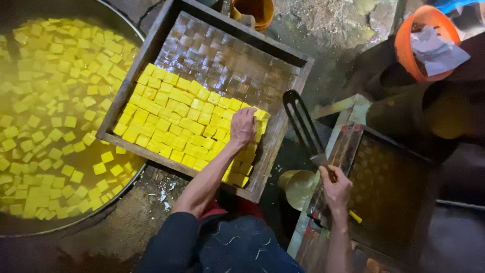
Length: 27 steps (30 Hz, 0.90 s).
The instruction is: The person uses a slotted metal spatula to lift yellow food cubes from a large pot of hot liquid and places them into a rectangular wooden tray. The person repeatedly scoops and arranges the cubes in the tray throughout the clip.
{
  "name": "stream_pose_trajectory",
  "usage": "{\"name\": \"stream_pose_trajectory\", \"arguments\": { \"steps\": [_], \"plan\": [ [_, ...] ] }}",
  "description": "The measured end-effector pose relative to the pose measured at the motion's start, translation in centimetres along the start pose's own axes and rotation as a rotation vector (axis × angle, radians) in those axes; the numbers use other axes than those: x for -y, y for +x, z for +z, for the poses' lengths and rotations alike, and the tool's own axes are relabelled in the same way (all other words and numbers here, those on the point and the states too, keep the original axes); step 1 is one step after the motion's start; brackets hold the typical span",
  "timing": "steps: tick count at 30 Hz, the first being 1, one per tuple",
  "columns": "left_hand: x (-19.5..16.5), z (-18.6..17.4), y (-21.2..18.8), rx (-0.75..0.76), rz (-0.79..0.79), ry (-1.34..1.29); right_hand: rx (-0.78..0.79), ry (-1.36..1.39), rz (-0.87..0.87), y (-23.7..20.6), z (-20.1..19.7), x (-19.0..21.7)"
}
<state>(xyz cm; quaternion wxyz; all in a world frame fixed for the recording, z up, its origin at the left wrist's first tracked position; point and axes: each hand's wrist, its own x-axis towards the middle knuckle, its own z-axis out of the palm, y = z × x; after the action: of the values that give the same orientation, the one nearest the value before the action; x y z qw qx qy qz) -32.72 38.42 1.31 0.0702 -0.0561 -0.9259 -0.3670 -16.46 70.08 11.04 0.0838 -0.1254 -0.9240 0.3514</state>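
My left hand (243,126) rests palm-down on yellow tofu cubes (177,121) packed in rows in a shallow wooden tray (283,131). The tray's far half is bare and wet. My right hand (335,188) grips the handle of a dark slotted spatula (301,121), whose blade points away over the tray's right edge. A big round vat (130,178) at the left holds yellow liquid with many more tofu cubes (55,101) floating in it.
A second, dark wooden tray (394,187) sits at the right under my right hand. An orange bucket (408,48) with crumpled paper stands at the top right, another orange container (257,12) at the top. A small round bowl (297,187) lies between the trays. The floor is wet and dirty.
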Motion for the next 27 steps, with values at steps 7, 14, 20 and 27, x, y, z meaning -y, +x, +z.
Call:
{"name": "stream_pose_trajectory", "arguments": {
  "steps": [7, 14, 20, 27],
  "plan": [
    [-3.0, 1.3, 5.1, -0.043, 0.378, 0.058, -0.023, 0.034, 0.178, -4.5, -0.5, -3.8],
    [-1.0, -0.9, 6.4, 0.169, 0.618, 0.36, 0.163, -0.325, 0.538, -1.5, 2.4, -6.5],
    [5.5, -8.2, -1.8, -0.044, 0.484, 0.167, 0.23, 0.114, 0.4, -0.2, 13.2, -0.2],
    [17.6, -23.4, -22.0, -0.361, -0.333, 0.205, 0.605, 0.373, -0.129, -5.8, 28.0, 18.3]
  ]
}}
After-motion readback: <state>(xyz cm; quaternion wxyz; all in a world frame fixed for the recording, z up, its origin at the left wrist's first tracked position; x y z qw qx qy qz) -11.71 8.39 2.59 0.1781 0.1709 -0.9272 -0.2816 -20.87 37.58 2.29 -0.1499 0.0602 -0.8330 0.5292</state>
